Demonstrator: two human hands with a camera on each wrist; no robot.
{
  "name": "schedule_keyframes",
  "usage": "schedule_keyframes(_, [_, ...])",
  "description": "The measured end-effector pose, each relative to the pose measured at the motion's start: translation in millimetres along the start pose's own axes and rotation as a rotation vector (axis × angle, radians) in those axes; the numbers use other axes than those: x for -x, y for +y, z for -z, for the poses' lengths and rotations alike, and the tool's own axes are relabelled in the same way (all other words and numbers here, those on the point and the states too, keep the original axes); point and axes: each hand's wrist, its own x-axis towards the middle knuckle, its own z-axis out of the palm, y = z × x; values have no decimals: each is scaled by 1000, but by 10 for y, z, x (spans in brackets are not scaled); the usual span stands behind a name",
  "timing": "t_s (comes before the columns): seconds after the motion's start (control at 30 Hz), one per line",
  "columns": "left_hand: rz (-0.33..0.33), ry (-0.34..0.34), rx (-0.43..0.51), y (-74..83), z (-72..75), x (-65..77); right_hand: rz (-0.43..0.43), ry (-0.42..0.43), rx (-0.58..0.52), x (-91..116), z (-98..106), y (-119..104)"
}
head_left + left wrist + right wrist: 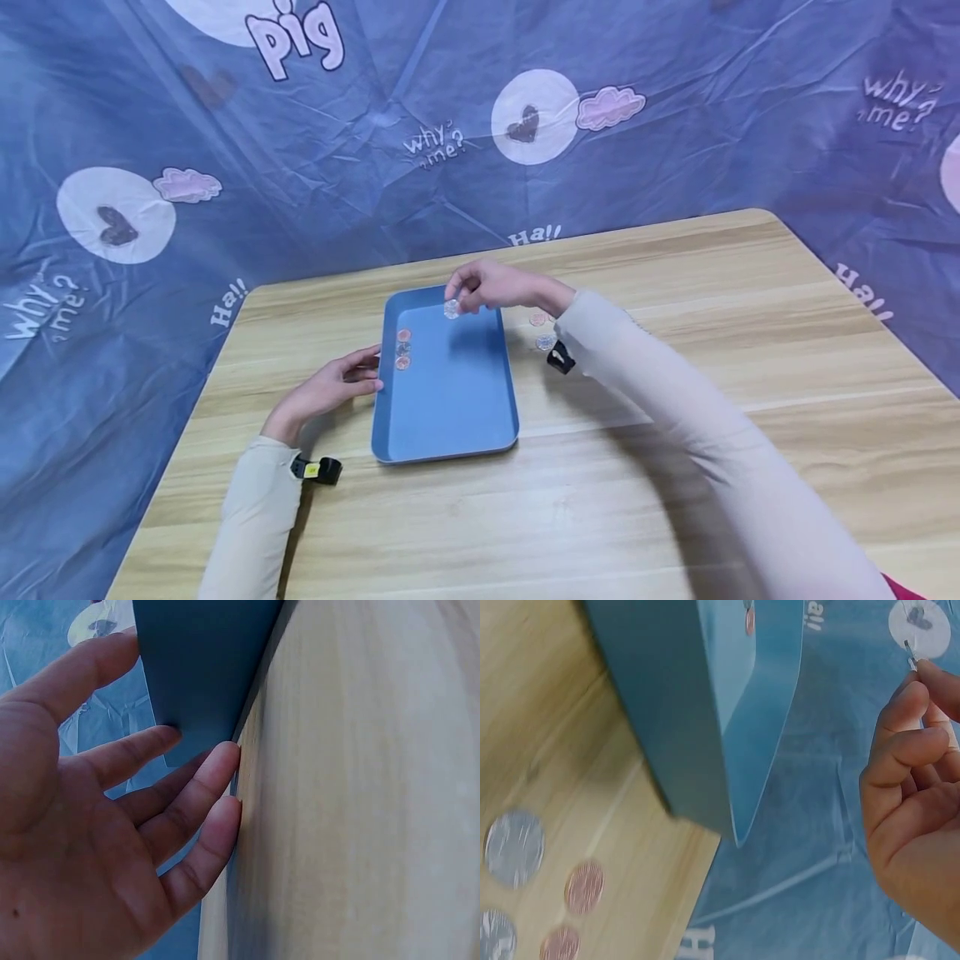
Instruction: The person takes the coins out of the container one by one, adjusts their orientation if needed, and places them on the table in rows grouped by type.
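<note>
A blue rectangular tray (457,408) lies on the wooden table. Along its left inner side, two copper-coloured coins (402,363) sit in a line with a silver coin (403,349) between them. My right hand (497,283) is over the tray's far right corner, pinching another silver coin (451,309) between thumb and fingertips. At the tray's left wall, my left hand (337,385) rests its fairly straight fingers (131,754) against the outside. Right of the tray, a copper-coloured coin (538,318) and a silver coin (545,342) lie on the table, partly beside my right sleeve.
The right wrist view shows several loose coins on the table, including a large silver one (514,847) and a smaller copper one (584,886). Behind the table (465,533) hangs a blue printed cloth (337,192). A black wrist strap (322,471) sits at my left sleeve.
</note>
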Motion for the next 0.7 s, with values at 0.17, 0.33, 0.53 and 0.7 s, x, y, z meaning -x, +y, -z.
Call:
schedule_keyframes(0.17, [8, 7, -8, -17, -7, 0, -3, 37, 28, 159, 187, 52])
schedule_keyframes(0.33, [12, 9, -10, -33, -15, 9, -12, 73, 55, 367, 405, 87])
schedule_keyframes(0.53, [-3, 3, -2, -13, -7, 16, -42, 156, 64, 593, 654, 171])
schedule_keyframes(0.7, [-8, -1, -12, 3, 5, 22, -74, 192, 53, 726, 769, 288])
